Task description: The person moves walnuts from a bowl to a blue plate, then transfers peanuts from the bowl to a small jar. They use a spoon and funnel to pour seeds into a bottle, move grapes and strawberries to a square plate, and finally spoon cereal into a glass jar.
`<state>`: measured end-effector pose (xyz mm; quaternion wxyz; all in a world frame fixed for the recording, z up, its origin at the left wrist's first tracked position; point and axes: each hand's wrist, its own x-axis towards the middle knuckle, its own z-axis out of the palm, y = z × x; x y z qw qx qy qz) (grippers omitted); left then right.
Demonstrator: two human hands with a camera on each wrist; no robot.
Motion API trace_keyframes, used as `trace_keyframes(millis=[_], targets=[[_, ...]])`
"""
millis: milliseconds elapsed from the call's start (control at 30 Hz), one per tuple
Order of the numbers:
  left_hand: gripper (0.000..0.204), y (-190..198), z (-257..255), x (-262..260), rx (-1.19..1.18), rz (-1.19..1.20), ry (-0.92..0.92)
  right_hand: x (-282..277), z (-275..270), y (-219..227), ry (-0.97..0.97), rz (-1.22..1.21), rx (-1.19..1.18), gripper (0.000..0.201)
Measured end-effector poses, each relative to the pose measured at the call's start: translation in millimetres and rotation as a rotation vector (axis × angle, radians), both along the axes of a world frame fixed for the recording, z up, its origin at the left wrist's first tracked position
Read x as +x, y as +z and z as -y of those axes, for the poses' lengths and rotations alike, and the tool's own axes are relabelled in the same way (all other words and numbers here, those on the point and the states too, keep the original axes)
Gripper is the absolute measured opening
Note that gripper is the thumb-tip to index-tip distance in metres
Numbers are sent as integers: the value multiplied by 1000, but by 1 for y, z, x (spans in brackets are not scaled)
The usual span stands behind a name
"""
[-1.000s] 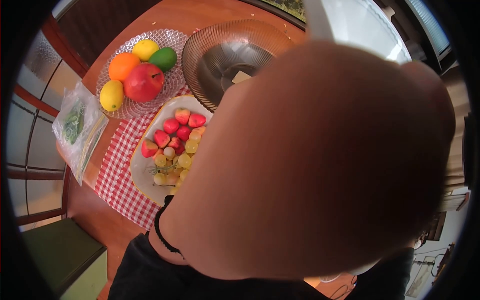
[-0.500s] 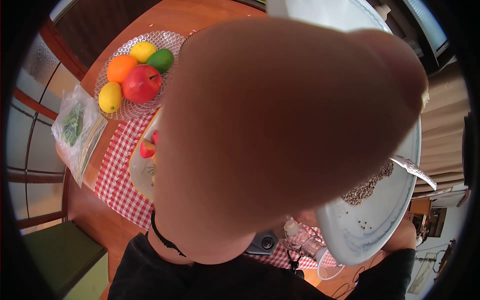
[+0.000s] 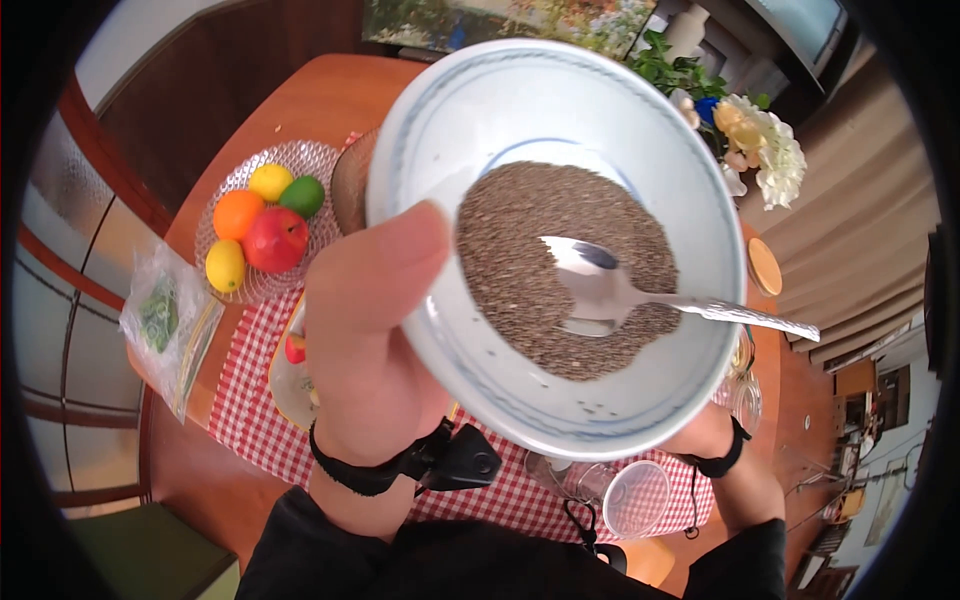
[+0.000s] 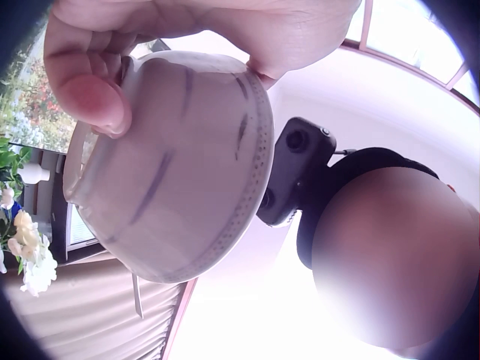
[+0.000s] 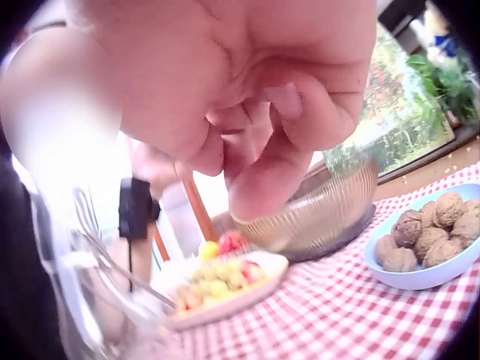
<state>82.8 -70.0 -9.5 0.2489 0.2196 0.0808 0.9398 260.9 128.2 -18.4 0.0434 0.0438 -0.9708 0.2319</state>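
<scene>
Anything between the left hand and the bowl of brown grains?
Nothing visible. The left hand grips the bowl directly at its rim. The spoon resting inside crosses the rim on the head view's right, away from that hand.

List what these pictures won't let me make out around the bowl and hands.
- Head view: most of the right hand, hidden behind the blue-and-white bowl.
- Head view: much of the serving dish, covered by the left hand.
- Head view: the exact kind of seeds, grains too small and blurred.
- Left wrist view: seeds and most of the spoon, behind the bowl's wall.
</scene>
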Motion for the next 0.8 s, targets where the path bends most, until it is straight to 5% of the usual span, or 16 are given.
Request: trace_keyframes(millis=[133,200,333,533,633,800], targets=[[56,18,-11,7,19,49,-207,63,6,40,-245,7,-714,18],[57,18,-14,11,-132,47,-29,92,14,47,-232,-72,-963,24],[52,18,-19,22,-196,33,50,117,38,57,-225,-152,-1129,22],[53,20,-20,33,-237,-125,-168,122,52,60,-135,-181,-1075,18],[56,19,-22,40,-237,-130,-220,115,59,56,-150,-267,-624,20],[61,19,-27,48,-275,-145,-294,102,72,46,-207,-353,-400,19]])
